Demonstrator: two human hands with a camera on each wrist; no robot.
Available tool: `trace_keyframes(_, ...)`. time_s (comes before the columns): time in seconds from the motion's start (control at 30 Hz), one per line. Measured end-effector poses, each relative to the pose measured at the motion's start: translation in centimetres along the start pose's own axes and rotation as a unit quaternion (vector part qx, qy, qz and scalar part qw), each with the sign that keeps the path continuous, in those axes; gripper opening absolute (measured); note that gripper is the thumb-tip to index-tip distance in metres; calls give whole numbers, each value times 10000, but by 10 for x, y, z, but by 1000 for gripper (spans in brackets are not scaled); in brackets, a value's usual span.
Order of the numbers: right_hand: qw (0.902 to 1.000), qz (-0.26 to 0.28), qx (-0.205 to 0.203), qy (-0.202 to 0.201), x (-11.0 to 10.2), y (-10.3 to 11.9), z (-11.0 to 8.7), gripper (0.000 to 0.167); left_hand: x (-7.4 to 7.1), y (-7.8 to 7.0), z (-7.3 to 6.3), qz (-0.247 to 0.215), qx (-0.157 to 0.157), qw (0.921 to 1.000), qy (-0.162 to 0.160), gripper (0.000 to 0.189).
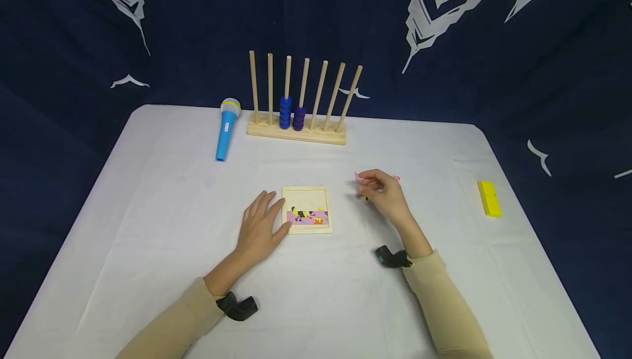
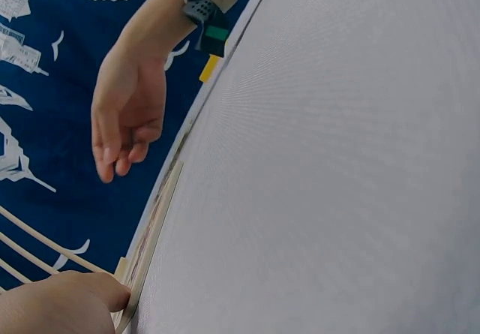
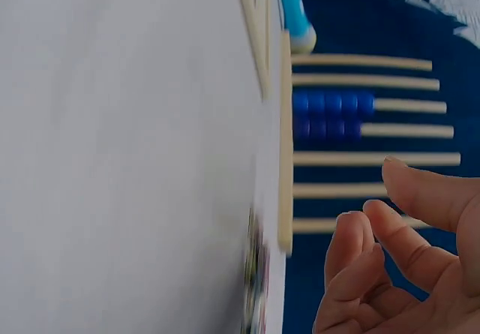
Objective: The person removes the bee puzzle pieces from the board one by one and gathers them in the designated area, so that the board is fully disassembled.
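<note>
A small square wooden puzzle tray [image 1: 307,229] lies on the table, its lower part filled with pink pieces [image 1: 321,214] that show a bee and a honey pot. My left hand [image 1: 260,234] rests at the tray's left side, fingers spread, with the thumb touching its lower left edge. In the left wrist view that thumb [image 2: 105,293] presses on the rim. Above some loose puzzle pieces [image 1: 357,178] hovers my right hand [image 1: 387,197], partly hiding them. Its fingers [image 3: 405,244] are loosely bent with nothing between them in the right wrist view, and the pieces [image 3: 255,281] lie below.
Behind the tray stands a wooden peg rack [image 1: 296,134] with blue beads [image 1: 285,112] and purple beads [image 1: 299,118] on two pegs. A blue toy microphone [image 1: 226,131] lies to its left. A yellow block [image 1: 489,198] sits near the table's right edge.
</note>
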State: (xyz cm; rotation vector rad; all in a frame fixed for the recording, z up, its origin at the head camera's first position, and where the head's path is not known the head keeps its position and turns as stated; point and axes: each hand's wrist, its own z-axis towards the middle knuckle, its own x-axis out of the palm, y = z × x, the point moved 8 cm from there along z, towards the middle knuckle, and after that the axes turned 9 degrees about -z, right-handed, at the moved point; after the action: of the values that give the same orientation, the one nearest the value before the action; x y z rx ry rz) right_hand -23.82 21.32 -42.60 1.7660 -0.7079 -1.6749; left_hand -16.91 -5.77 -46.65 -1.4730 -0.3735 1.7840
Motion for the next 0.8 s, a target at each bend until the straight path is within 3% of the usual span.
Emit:
trace_keyframes(0.33, 9947, -5, -798, 644, 56, 62, -7, 30, 0, 1, 1, 60, -42, 10000, 62, 53)
trace_keyframes(0.8, 9852, -199, -1388, 983, 101, 91, -21, 27, 0, 2, 1, 241, 72, 9996, 106, 53)
